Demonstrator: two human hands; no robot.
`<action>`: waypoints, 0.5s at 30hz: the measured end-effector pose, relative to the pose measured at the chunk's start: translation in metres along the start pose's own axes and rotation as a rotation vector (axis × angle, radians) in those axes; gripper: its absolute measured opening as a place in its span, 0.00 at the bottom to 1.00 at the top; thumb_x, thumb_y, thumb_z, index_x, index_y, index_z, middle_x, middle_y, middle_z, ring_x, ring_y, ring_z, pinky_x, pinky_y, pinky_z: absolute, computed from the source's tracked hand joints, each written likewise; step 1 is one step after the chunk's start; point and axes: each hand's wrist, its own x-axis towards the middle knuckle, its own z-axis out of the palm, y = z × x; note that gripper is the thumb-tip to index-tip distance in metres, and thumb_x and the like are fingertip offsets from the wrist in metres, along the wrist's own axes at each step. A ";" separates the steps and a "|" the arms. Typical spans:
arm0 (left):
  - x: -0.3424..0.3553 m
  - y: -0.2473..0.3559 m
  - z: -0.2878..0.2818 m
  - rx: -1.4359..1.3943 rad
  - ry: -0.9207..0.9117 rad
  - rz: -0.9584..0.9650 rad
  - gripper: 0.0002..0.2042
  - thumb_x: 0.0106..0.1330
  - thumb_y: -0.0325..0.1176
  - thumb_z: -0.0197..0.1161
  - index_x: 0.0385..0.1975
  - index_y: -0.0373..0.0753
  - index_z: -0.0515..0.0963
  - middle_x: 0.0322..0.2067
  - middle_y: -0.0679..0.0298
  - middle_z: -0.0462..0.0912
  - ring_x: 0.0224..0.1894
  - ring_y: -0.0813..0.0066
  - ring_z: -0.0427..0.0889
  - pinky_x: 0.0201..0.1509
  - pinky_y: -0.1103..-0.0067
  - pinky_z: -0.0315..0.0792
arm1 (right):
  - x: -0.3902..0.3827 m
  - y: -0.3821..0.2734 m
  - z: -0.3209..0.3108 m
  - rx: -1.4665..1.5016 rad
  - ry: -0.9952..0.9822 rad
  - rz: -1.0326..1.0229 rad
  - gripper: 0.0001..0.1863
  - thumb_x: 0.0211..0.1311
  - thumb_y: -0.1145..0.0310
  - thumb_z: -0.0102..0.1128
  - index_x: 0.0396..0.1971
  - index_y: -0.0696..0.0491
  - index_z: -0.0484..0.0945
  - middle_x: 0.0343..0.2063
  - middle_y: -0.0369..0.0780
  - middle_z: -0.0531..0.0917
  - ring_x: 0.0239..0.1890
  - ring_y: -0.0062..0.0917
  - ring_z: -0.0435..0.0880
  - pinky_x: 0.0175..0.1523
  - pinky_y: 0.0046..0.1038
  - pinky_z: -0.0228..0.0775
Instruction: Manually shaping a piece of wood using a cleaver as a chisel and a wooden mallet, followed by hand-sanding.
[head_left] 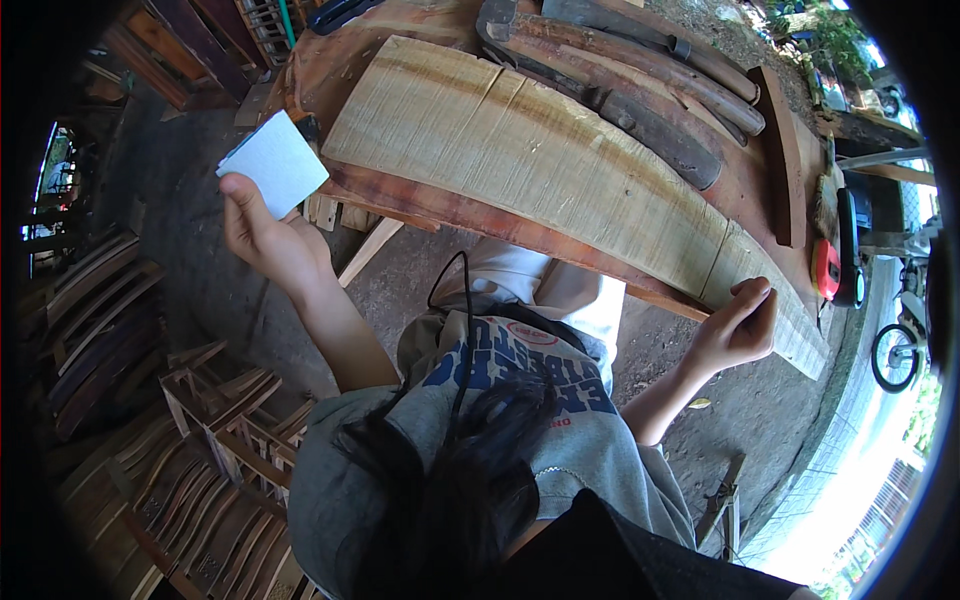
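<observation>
My left hand point(268, 238) is raised off the left end of the workbench, its thumb and fingers pinching a pale, square, folded paper-like sheet point(275, 162) by its lower corner. The sheet's edge looks layered. A long, light wooden board point(560, 150) with a curved far edge and rough saw marks lies across the bench before me. Thin lines run across it near both ends. By the board's right end, my right hand point(738, 325) is curled into a fist; its inside is hidden, and whether it touches the board I cannot tell.
The reddish wooden workbench point(440, 205) carries a dark-bladed tool with a wooden handle point(660, 140), a brown wooden strip point(782, 160) and a red tape measure point(826, 268). Curved wooden pieces point(200, 510) are stacked at the lower left. A wheel point(897, 357) stands at the far right.
</observation>
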 end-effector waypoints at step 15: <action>0.003 -0.009 -0.004 0.325 0.070 0.317 0.20 0.68 0.41 0.52 0.22 0.28 0.73 0.18 0.69 0.74 0.24 0.85 0.69 0.28 0.85 0.63 | 0.001 -0.004 0.001 -0.017 -0.003 0.020 0.20 0.65 0.65 0.46 0.13 0.58 0.69 0.09 0.35 0.68 0.12 0.16 0.63 0.19 0.21 0.52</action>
